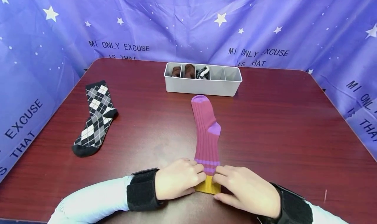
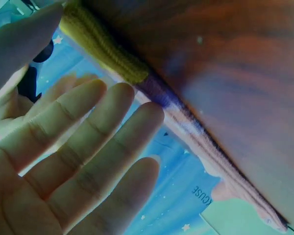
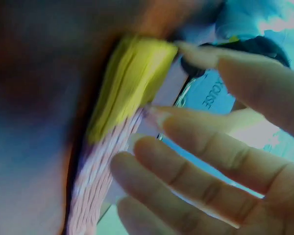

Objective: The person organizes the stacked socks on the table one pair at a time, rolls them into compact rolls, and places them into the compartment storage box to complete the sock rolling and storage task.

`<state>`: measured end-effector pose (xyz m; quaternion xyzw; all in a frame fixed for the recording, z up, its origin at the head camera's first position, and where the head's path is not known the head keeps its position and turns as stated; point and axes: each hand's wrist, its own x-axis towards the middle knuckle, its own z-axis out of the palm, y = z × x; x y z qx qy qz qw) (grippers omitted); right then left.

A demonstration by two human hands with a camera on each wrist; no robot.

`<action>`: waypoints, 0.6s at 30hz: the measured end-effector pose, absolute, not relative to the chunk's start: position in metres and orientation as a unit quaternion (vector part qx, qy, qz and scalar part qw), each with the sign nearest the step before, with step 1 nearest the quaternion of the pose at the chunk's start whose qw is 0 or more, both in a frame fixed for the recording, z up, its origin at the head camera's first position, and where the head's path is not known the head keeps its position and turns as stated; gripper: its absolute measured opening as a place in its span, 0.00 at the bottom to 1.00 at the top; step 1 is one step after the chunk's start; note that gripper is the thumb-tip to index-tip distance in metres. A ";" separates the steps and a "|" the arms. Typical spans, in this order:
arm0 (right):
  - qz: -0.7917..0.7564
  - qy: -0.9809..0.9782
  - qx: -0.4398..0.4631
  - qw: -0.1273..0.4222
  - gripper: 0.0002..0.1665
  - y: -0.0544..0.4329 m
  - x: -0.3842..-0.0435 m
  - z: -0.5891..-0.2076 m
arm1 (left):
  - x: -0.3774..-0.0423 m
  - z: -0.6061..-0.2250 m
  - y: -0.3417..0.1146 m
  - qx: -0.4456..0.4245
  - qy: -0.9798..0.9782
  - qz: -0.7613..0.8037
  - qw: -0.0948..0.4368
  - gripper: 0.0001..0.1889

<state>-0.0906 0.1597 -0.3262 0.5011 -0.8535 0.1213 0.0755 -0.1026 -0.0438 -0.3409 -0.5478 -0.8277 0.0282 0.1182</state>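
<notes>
A pink ribbed sock (image 1: 204, 132) lies flat and lengthwise, with purple toe, heel and stripes, its yellow cuff (image 1: 208, 185) nearest the person. My left hand (image 1: 179, 178) is at the cuff's left edge. In the left wrist view its fingers (image 2: 103, 127) are fairly straight, tips by the edge, and the thumb lies near the cuff's end. On the right edge, my right hand (image 1: 244, 189) touches the cuff; the right wrist view shows extended fingers (image 3: 186, 171) and the thumb at the cuff's corner. Neither hand is curled round the sock.
A black, grey and white argyle sock (image 1: 95, 119) lies flat at the left. Toward the back stands a white divided box (image 1: 203, 87); brown rolled items (image 1: 189, 71) and a black-and-white one (image 1: 203, 73) sit in its left and middle compartments. A star-printed cloth (image 1: 188, 24) hangs behind the table.
</notes>
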 end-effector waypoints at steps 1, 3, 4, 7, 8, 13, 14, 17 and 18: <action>0.122 -0.856 0.499 0.066 0.12 0.160 -0.090 -0.327 | -0.103 -0.341 -0.043 -0.546 -0.829 0.027 0.118 0.11; 0.117 -0.862 0.492 0.048 0.15 0.160 -0.090 -0.329 | -0.102 -0.341 -0.042 -0.544 -0.831 0.024 0.119 0.08; 0.114 -0.863 0.490 0.042 0.16 0.160 -0.091 -0.330 | -0.102 -0.342 -0.041 -0.543 -0.831 0.021 0.118 0.07; 0.102 -0.868 0.486 0.027 0.18 0.160 -0.094 -0.333 | -0.100 -0.342 -0.039 -0.540 -0.834 0.011 0.113 0.04; 0.100 -0.868 0.487 0.024 0.19 0.160 -0.095 -0.334 | -0.100 -0.343 -0.039 -0.538 -0.835 0.006 0.110 0.04; 0.104 -0.864 0.492 0.025 0.16 0.159 -0.099 -0.336 | -0.103 -0.340 -0.039 -0.535 -0.840 -0.014 0.092 0.05; 0.108 -0.863 0.493 0.028 0.15 0.159 -0.099 -0.337 | -0.104 -0.340 -0.040 -0.535 -0.840 -0.016 0.090 0.05; 0.125 -0.856 0.501 0.040 0.12 0.159 -0.102 -0.337 | -0.106 -0.338 -0.042 -0.533 -0.841 -0.015 0.085 0.06; 0.130 -0.853 0.503 0.043 0.12 0.159 -0.103 -0.337 | -0.106 -0.338 -0.043 -0.533 -0.842 -0.014 0.083 0.07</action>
